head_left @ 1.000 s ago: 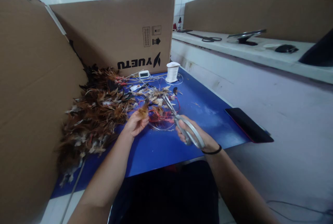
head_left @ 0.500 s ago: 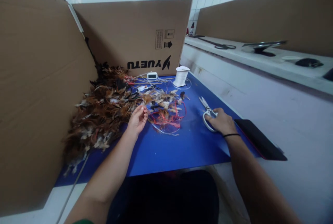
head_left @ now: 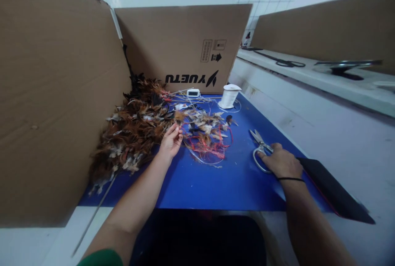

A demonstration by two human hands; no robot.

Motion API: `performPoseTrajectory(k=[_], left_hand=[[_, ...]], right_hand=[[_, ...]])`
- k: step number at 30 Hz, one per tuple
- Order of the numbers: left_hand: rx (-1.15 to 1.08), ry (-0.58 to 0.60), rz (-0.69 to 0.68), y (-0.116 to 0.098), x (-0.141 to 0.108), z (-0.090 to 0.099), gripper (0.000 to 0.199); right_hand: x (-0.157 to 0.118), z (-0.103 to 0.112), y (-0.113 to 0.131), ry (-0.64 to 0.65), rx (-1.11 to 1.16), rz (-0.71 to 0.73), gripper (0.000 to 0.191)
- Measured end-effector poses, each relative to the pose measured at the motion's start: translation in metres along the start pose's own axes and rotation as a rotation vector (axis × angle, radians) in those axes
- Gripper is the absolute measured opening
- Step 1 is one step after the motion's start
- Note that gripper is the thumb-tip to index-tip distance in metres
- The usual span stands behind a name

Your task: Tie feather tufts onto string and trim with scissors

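My left hand (head_left: 171, 141) is closed in a pinch, and a small orange-brown feather (head_left: 179, 116) stands up from the fingertips. Left of it a large heap of brown, black and white feathers (head_left: 135, 128) leans against the cardboard. Loose pale and dark feathers (head_left: 205, 122) lie just beyond, mixed with red strands (head_left: 210, 148) and a looped clear line. On the right, my right hand (head_left: 281, 162) is closed over the handles of metal scissors (head_left: 261, 148), which lie low over the blue table surface (head_left: 210, 190) with blades slightly apart, pointing away.
Cardboard panels (head_left: 185, 43) stand at the back and left. A white spool (head_left: 229, 96), a small white digital display (head_left: 193, 93) and thin sticks are at the table's far end. A black flat case (head_left: 335, 190) lies at the right edge. Black scissors (head_left: 290, 63) rest on a wall ledge.
The view has turned left, so everything sits farther right in the frame. Both hands keep their hold, on the feather and on the scissors.
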State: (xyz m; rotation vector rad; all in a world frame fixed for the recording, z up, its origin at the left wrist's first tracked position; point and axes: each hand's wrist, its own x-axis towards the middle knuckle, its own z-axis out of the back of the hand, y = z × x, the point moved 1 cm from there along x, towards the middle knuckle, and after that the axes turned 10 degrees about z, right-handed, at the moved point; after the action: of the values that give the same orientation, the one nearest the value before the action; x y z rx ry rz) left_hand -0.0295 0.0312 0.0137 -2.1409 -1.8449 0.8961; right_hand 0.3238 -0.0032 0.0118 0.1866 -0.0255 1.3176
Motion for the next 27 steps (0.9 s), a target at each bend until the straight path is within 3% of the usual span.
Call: performPoseTrajectory(k=[5, 9, 11, 15, 20, 27], left_hand=[[-0.044, 0.069, -0.005, -0.003, -0.001, 0.000, 0.014], [-0.094, 0.079, 0.012, -0.003, 0.000, 0.001, 0.010], [-0.092, 0.078, 0.019, -0.003, 0.000, 0.002, 0.008], [-0.079, 0.059, 0.025, -0.005, -0.001, 0.003, 0.010], [-0.082, 0.023, 0.034, -0.009, 0.000, 0.006, 0.011], [-0.080, 0.002, 0.104, -0.007, -0.004, 0.004, 0.016]], right_hand=[[-0.004, 0.006, 0.003, 0.031, -0.112, 0.038, 0.045], [-0.003, 0.019, 0.020, -0.011, -0.173, 0.090, 0.049], [0.000, 0.028, 0.040, -0.068, -0.151, 0.168, 0.049], [0.012, 0.040, 0.089, -0.319, -0.083, 0.332, 0.040], [0.021, 0.022, 0.126, -0.581, 0.016, 0.551, 0.035], [0.015, -0.005, 0.123, -0.525, -0.015, 0.672, 0.036]])
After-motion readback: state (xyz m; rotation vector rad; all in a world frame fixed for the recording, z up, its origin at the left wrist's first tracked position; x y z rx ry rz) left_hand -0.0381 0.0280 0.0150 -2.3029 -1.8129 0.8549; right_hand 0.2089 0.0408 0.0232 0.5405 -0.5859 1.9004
